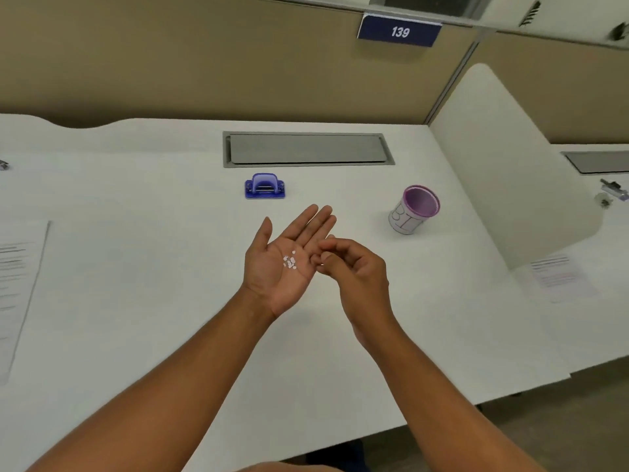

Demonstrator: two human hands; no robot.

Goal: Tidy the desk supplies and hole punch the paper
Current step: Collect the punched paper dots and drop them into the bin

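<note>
Head view: white desk (136, 206), tan partition (170, 63) far. Your left hand (286, 264) lies spread, palm up, cradling paper dots (289, 261); right hand (354, 274) curled, fingertips pinched beside it.

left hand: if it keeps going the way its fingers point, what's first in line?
Way looks free at first: the left hand, palm up with paper punch dots, points up-right past the blue hole punch; likely the grey cable hatch, depth unclear.

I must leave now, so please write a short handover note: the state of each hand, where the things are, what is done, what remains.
Left hand: open, palm up, carrying white paper dots.
Right hand: fingers curled beside the left palm; whether it pinches a dot is unclear.
Hole punch sits behind the hands; bin cup stands to the right; paper lies at far left.
Done, apparently: punching.
Left: probably drop the dots in the cup.
</note>
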